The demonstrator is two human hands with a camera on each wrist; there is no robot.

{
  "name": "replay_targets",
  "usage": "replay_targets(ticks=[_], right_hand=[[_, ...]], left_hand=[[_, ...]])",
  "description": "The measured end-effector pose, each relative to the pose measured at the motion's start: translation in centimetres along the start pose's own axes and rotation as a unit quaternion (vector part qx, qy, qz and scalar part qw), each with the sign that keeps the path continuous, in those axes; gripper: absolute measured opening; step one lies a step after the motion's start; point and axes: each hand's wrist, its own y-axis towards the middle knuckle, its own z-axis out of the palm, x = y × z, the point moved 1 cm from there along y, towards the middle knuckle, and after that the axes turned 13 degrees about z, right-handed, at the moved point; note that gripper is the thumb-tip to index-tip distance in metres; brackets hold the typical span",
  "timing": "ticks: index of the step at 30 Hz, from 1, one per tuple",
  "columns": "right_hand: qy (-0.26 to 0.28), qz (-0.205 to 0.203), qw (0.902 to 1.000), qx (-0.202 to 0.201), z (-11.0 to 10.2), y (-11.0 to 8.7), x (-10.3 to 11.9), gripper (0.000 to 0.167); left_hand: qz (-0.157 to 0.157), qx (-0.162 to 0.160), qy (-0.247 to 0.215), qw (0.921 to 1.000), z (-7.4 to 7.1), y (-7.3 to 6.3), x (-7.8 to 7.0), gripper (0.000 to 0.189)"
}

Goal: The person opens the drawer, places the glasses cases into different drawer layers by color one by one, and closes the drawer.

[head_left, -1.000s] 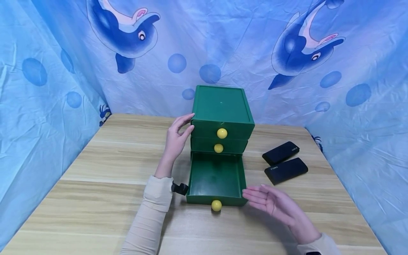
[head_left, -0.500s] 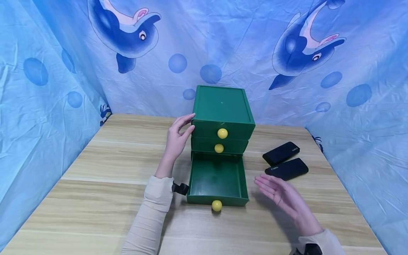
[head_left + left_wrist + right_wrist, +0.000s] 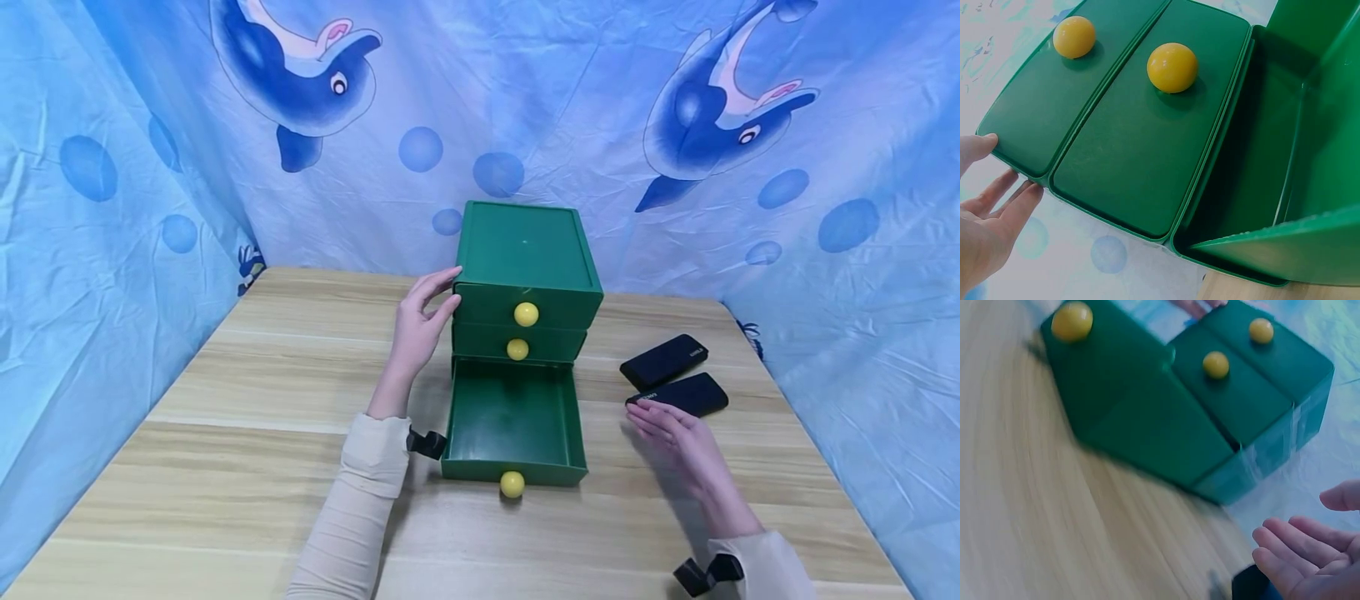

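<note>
A green drawer cabinet [image 3: 528, 246] with yellow ball knobs stands on the table. Its bottom drawer [image 3: 515, 417] is pulled out and shows a bare floor, while the two drawers above are in. My left hand [image 3: 420, 325] touches the cabinet's upper left front corner, thumb at the front edge and fingertips along the side. My right hand [image 3: 686, 446] holds nothing; it hovers palm inward right of the drawer, fingers fairly straight. Its fingertips overlap the nearer flat black oblong case [image 3: 693, 394], which has small pale lettering. A second black case [image 3: 663, 361] lies just behind it.
The wooden table [image 3: 247, 433] extends on both sides of the cabinet. A blue cloth backdrop [image 3: 420, 75] with dolphins hangs behind and along both sides. Black wrist mounts sit near both cuffs, the left one [image 3: 427, 444] close to the open drawer's side.
My right hand has moved from the drawer's front right corner rightward and away from me to the nearer black case. The left hand stays at the cabinet, and the drawer has not moved.
</note>
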Motion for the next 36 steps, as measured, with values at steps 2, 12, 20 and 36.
replay_targets(ticks=[2,12,20,36], right_hand=[[-0.035,-0.010,0.9990,-0.026,-0.3,0.2,0.0,0.027],[-0.139,-0.057,0.9853,-0.081,-1.3,1.0,0.2,0.040],[-0.293,-0.088,0.9378,-0.164,-1.8,1.3,1.0,0.043],[-0.498,-0.108,0.8318,-0.219,-4.1,2.0,1.6,0.040]], left_hand=[[0.002,0.001,0.000,1.0000,0.0,0.0,0.0,0.037],[0.003,0.000,-0.002,1.0000,0.0,0.0,0.0,0.037],[-0.002,0.002,-0.003,1.0000,-0.1,0.0,-0.1,0.037],[0.000,0.001,-0.002,1.0000,0.0,0.1,-0.1,0.037]])
